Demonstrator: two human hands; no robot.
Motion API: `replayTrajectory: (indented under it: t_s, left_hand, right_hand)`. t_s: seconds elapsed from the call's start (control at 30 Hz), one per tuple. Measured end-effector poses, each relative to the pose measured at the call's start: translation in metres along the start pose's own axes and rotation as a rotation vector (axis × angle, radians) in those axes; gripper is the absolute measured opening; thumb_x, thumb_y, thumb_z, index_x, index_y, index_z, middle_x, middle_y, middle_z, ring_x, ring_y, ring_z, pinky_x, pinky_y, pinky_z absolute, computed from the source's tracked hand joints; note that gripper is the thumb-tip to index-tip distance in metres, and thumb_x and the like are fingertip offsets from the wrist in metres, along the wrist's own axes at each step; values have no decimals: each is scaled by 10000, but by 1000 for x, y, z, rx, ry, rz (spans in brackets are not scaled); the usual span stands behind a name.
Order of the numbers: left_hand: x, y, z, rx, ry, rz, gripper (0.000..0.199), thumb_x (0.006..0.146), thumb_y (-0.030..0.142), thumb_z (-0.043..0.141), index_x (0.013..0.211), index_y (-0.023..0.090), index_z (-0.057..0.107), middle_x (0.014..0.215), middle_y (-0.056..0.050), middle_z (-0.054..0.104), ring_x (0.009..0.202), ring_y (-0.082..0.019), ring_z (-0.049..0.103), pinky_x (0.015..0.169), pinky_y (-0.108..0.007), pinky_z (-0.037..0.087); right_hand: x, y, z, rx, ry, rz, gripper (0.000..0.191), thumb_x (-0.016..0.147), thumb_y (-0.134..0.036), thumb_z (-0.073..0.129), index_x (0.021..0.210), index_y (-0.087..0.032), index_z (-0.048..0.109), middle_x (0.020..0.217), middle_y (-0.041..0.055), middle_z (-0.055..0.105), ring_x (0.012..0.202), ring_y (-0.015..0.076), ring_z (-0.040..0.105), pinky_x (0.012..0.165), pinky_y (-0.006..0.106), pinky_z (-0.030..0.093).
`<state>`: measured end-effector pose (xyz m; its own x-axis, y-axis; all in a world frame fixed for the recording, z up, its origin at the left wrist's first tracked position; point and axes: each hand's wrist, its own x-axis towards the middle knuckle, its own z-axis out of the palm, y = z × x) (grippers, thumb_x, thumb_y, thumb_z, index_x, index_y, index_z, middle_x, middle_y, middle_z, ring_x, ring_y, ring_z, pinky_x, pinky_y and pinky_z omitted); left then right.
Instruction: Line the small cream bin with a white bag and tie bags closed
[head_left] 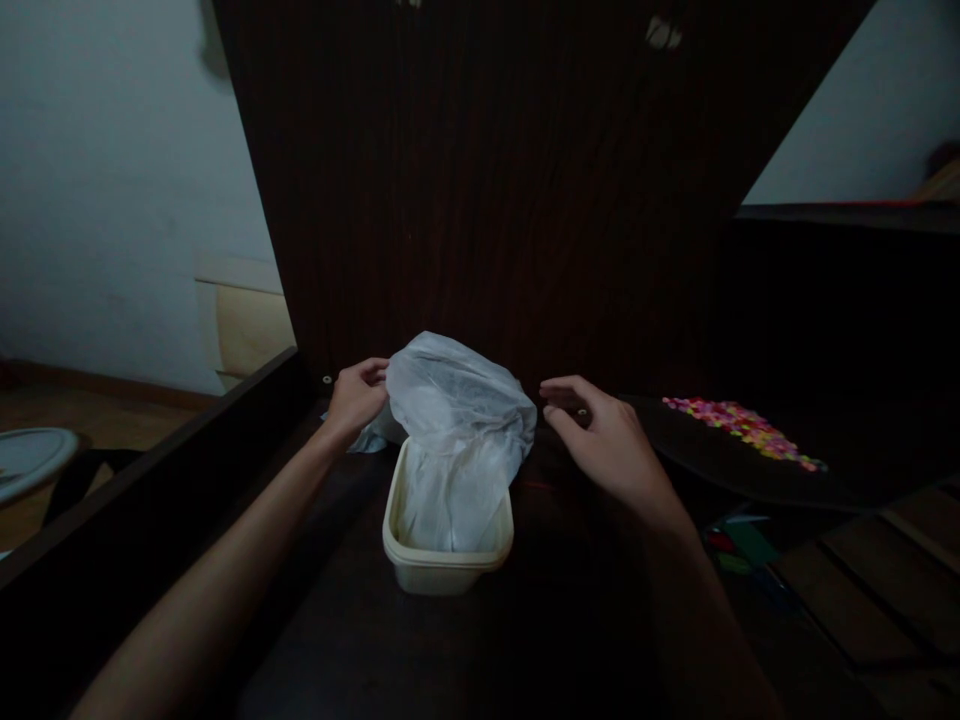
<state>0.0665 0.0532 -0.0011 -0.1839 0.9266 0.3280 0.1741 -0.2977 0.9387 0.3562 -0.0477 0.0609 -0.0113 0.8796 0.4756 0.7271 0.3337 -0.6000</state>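
Note:
A thin whitish plastic bag [463,400] bulges up out of a cream rectangular plastic tub [448,570], its lower part lying inside and its upper part leaning over the far rim. My left hand [358,400] is at the bag's left edge, fingers curled closed against the plastic; the fingertips are partly hidden. On the other side, my right hand [604,430] is held just off the bag's right edge. Its thumb and fingers are apart with nothing between them. What the bag holds, if anything, cannot be made out.
The tub stands on a dark wooden surface [345,640] before a tall dark panel [510,200]. Behind my left hand lies a bluish crumpled piece [369,438]. Small bright multicoloured pieces [742,430] lie to the right. A raised dark edge [157,470] runs along the left.

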Motion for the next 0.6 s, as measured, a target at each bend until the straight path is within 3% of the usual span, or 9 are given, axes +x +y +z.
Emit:
replayTrajectory:
  t_s: [0.1, 0.23, 0.3, 0.37, 0.47, 0.53, 0.6]
  left_hand:
    - [-3, 10, -2, 92, -42, -16, 317, 591, 338, 793, 846, 168, 712, 684, -22, 728, 652, -209, 676, 635, -285, 495]
    - [-7, 26, -13, 239, -26, -14, 187, 663, 351, 784, 690, 220, 653, 509, 17, 641, 475, -189, 579, 540, -281, 402]
    - [-9, 33, -19, 310, -42, -17, 334, 731, 447, 766, 532, 235, 602, 420, -4, 584, 425, -193, 542, 526, -297, 382]
    - [-10, 38, -25, 372, -179, -82, 567, 841, 612, 630, 416, 239, 577, 367, -49, 558, 384, -205, 535, 515, -315, 389]
    - [-10, 38, -28, 343, -509, -248, 803, 884, 807, 370, 400, 220, 627, 385, -104, 606, 366, -228, 584, 497, -326, 433]
    - [-11, 34, -26, 221, -637, -323, 801, 831, 865, 397, 500, 201, 698, 475, -118, 681, 422, -248, 650, 506, -324, 474]
    - [-12, 31, -21, 110, -674, -336, 733, 789, 860, 503, 647, 188, 756, 614, -132, 752, 532, -269, 713, 549, -328, 521]
  right_hand:
    - [-6, -7, -9, 16, -114, -47, 189, 873, -294, 552, 851, -199, 714, 836, 34, 754, 758, 181, 692, 667, 278, 502]
    - [-7, 2, -8, 79, -462, 9, 506, 988, -504, 441, 672, -185, 675, 681, 35, 708, 647, 168, 665, 634, 278, 502]
    - [-6, 13, 1, 191, -650, 71, 629, 980, -653, 388, 719, -179, 708, 705, 56, 730, 644, 180, 689, 639, 297, 538]
    - [-4, 25, 14, 304, -788, 142, 729, 925, -783, 357, 751, -173, 718, 724, 80, 740, 622, 186, 702, 601, 308, 564]
    - [-2, 38, 33, 417, -818, 248, 759, 845, -862, 404, 755, -170, 701, 777, 99, 733, 600, 181, 707, 511, 285, 569]
    - [0, 42, 42, 478, -735, 320, 714, 830, -842, 482, 820, -165, 708, 835, 105, 725, 612, 191, 713, 498, 301, 587]
    - [3, 43, 47, 523, -645, 369, 685, 851, -805, 511, 917, -157, 724, 890, 122, 729, 657, 214, 722, 561, 359, 625]
